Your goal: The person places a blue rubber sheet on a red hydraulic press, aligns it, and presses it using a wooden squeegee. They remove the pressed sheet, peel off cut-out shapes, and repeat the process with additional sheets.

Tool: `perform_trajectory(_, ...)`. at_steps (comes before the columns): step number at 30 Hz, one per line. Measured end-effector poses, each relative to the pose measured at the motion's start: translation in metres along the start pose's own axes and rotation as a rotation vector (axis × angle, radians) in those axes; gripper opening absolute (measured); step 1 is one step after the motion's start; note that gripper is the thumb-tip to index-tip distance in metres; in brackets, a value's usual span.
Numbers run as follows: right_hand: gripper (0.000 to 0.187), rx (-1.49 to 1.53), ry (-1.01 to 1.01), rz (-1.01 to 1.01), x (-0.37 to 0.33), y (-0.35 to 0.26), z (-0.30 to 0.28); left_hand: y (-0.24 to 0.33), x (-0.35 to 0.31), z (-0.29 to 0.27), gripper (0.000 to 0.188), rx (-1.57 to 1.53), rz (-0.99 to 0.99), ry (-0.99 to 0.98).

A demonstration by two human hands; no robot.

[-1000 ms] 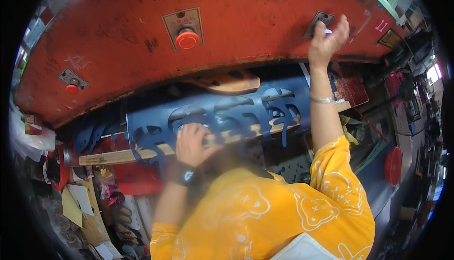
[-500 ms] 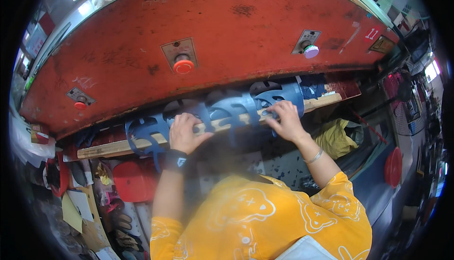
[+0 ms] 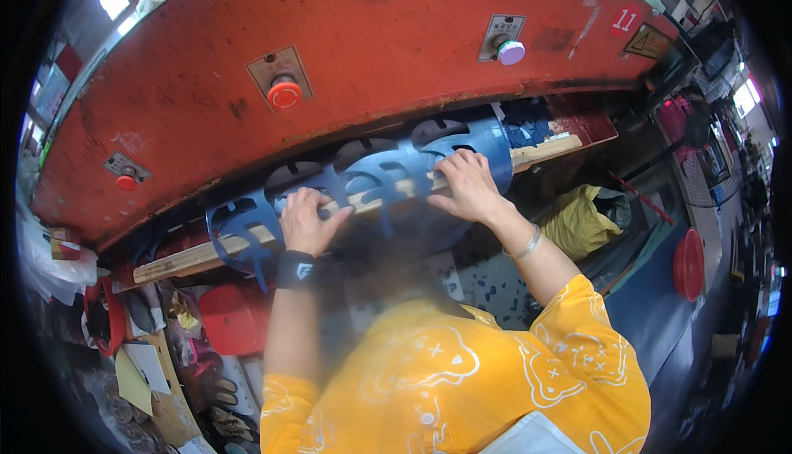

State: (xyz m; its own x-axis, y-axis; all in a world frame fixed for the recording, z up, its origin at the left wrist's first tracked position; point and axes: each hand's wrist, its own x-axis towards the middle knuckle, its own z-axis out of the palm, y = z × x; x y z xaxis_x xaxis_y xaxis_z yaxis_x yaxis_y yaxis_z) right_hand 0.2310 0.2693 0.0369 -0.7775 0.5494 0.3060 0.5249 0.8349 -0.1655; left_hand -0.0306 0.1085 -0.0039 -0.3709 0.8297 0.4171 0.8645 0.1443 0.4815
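Note:
A blue, shiny, flexible sheet (image 3: pixel 375 163) with curved cut-outs lies across the mouth of a red machine (image 3: pixel 186 115), its front strips hanging over a wooden bar (image 3: pixel 191 264). My left hand (image 3: pixel 308 223) rests on the sheet's left half, fingers bent at a cut-out, thumb spread to the right. On the right half lies my right hand (image 3: pixel 469 185), fingertips at another cut-out and thumb apart. Both hands look open, touching the sheet without a visible grip. The undersides of my fingertips are hidden.
On the machine's front are a red push button (image 3: pixel 285 93), a pale purple button (image 3: pixel 511 52) and a smaller red button (image 3: pixel 126 182). Dark blue scraps (image 3: pixel 525 128) sit right of the sheet. Below are a red stool (image 3: pixel 233 319), a yellow sack (image 3: pixel 580 224) and scraps on the floor.
My view has shifted, so the machine sits further left and higher. My right hand's fingers have gone from a pinch-like pose to resting on the sheet, thumb spread. My left hand stays on the sheet.

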Motion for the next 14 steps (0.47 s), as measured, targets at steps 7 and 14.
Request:
perform_trajectory(7, 0.041, 0.129, -0.621, 0.016, 0.021, 0.004, -0.054, 0.017, -0.025, -0.016, 0.029, -0.065, -0.024, -0.139)
perform_trajectory(14, 0.086, 0.099, -0.264, -0.091, 0.06, -0.05, -0.046, 0.019, -0.032, -0.057, 0.02, -0.577, -0.197, -0.308)
